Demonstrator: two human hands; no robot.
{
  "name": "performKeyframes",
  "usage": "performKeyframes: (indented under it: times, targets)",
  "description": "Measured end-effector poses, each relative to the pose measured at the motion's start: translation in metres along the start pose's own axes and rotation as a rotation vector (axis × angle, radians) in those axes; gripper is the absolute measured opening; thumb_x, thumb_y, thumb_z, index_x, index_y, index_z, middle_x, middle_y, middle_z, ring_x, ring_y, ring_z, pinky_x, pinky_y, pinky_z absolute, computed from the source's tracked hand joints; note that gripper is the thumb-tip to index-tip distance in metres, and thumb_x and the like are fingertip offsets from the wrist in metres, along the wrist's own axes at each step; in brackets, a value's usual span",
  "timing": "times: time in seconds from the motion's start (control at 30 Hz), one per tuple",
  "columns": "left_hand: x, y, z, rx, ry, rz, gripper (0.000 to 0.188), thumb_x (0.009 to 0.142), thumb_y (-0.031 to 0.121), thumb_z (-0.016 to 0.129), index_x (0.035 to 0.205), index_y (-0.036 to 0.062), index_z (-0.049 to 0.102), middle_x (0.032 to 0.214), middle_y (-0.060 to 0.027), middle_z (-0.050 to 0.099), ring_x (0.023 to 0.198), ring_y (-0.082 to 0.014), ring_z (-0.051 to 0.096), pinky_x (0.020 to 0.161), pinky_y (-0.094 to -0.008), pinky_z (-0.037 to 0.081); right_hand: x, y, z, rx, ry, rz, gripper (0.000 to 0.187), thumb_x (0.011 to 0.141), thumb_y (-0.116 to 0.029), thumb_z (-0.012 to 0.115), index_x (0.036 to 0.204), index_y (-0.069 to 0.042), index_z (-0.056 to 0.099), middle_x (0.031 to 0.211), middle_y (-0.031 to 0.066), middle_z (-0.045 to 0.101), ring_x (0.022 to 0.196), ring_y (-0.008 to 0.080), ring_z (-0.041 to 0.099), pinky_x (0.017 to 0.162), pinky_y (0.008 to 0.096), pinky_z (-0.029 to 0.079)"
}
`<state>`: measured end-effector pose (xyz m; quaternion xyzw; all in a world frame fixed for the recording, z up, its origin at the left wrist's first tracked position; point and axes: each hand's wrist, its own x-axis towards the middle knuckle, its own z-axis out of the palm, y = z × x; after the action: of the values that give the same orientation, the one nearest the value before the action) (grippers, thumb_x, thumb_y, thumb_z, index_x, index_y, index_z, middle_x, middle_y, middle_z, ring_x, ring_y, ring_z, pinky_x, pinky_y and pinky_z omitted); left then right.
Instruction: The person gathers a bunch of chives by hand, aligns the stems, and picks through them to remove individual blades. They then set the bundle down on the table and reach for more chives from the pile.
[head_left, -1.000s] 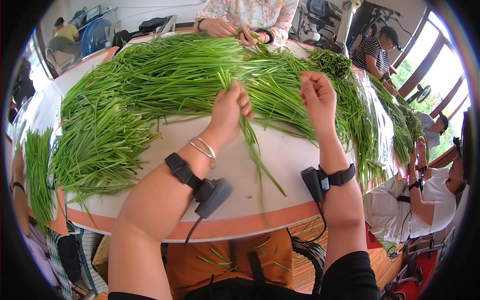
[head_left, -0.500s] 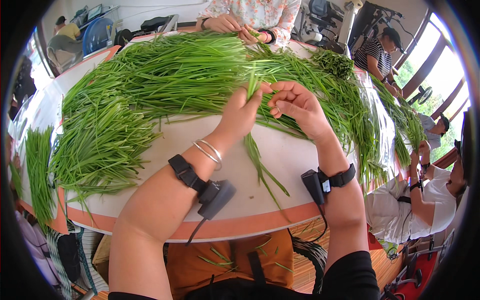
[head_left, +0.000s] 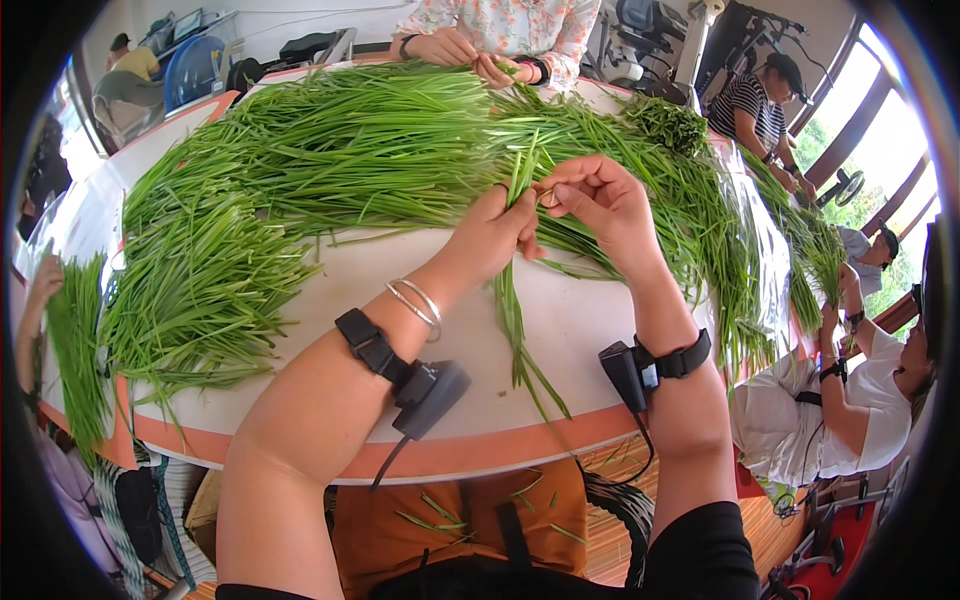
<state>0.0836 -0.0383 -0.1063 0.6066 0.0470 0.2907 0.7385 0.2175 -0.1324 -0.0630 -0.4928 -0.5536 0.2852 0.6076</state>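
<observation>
We are working at a white counter (head_left: 370, 320), a coral band running along its curving near edge. The biggest pile of long green leaves (head_left: 360, 140) is stretching along the far edge, and a looser spread of leaves (head_left: 690, 235) is trailing from the middle toward the right edge. Toward the left edge, a bushy heap (head_left: 200, 290) is fanning out, its lower tips nearing the coral band. A smaller, darker green clump (head_left: 665, 128) is lying by the far right corner.

Before us, a slim bunch of leaves (head_left: 510, 300) is standing above our left hand (head_left: 495, 225) and hanging below it toward the middle of the near edge. Our left fingers are closing around it, gripping it over the middle of the counter. Our right hand (head_left: 610, 205) is meeting it just to the right, its thumb and fingers curling in toward the bunch; we cannot tell whether they are pinching a leaf.

We are wearing a dark strapped device on each forearm, the left device (head_left: 430, 398) and the right device (head_left: 625, 375) both hanging inward. Two silver bangles (head_left: 434, 308) are circling our left wrist. A tiny speck (head_left: 502, 393) is lying near the coral band.
</observation>
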Motion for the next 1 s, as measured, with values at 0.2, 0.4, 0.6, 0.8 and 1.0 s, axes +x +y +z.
performKeyframes:
  times: [0.2, 0.4, 0.6, 0.8, 1.0]
  targets:
    - [-0.003, 0.014, 0.002, -0.188, 0.137, -0.094, 0.032, 0.094, 0.038, 0.043, 0.079, 0.011, 0.043, 0.059, 0.0061, 0.03, 0.05, -0.0061, 0.03, 0.044, -0.0227, 0.032, -0.002, 0.005, -0.001, -0.186, 0.117, -0.037, 0.019, 0.082, -0.001, 0.059, 0.1, -0.001, 0.056, 0.084, 0.0051, 0.062, 0.074, 0.0104, 0.059, 0.065, 0.024, 0.048]
    - [-0.001, 0.016, 0.0, -0.221, 0.182, -0.102, 0.032, 0.092, 0.038, 0.049, 0.074, 0.0134, 0.041, 0.054, 0.0083, 0.026, 0.043, -0.0035, 0.023, 0.038, -0.0194, 0.019, -0.008, 0.0, 0.005, -0.964, -0.271, 0.311, 0.024, 0.067, -0.024, 0.068, 0.08, -0.004, 0.062, 0.067, 0.0088, 0.061, 0.06, 0.0232, 0.058, 0.058, 0.0326, 0.045]
    - [0.0, 0.011, -0.002, -0.116, 0.334, -0.055, 0.022, 0.09, 0.032, 0.056, 0.084, 0.0129, 0.048, 0.053, 0.0097, 0.028, 0.042, -0.0024, 0.023, 0.038, -0.0198, 0.019, -0.006, -0.002, -0.008, -1.202, -0.018, 0.168, 0.021, 0.069, -0.021, 0.068, 0.075, -0.003, 0.061, 0.063, 0.0075, 0.059, 0.055, 0.0197, 0.056, 0.056, 0.0294, 0.045]
    - [0.002, 0.006, -0.003, -0.047, 0.345, -0.034, 0.023, 0.088, 0.033, 0.059, 0.095, 0.0119, 0.052, 0.055, 0.0104, 0.03, 0.044, -0.0012, 0.024, 0.04, -0.0193, 0.02, 0.0, 0.005, -0.021, -0.462, 0.13, 0.125, 0.013, 0.076, -0.012, 0.067, 0.077, -0.001, 0.059, 0.065, -0.0011, 0.056, 0.057, 0.0044, 0.047, 0.053, 0.0198, 0.04]
    - [0.002, 0.003, -0.004, 0.091, 0.18, 0.005, 0.034, 0.087, 0.034, 0.06, 0.108, 0.0084, 0.057, 0.057, 0.0108, 0.031, 0.045, -0.0015, 0.024, 0.041, -0.0187, 0.02, 0.001, 0.014, -0.019, -0.445, 0.049, 0.014, 0.013, 0.075, -0.009, 0.068, 0.08, -0.002, 0.059, 0.067, -0.0027, 0.054, 0.058, 0.0042, 0.045, 0.053, 0.0198, 0.037]
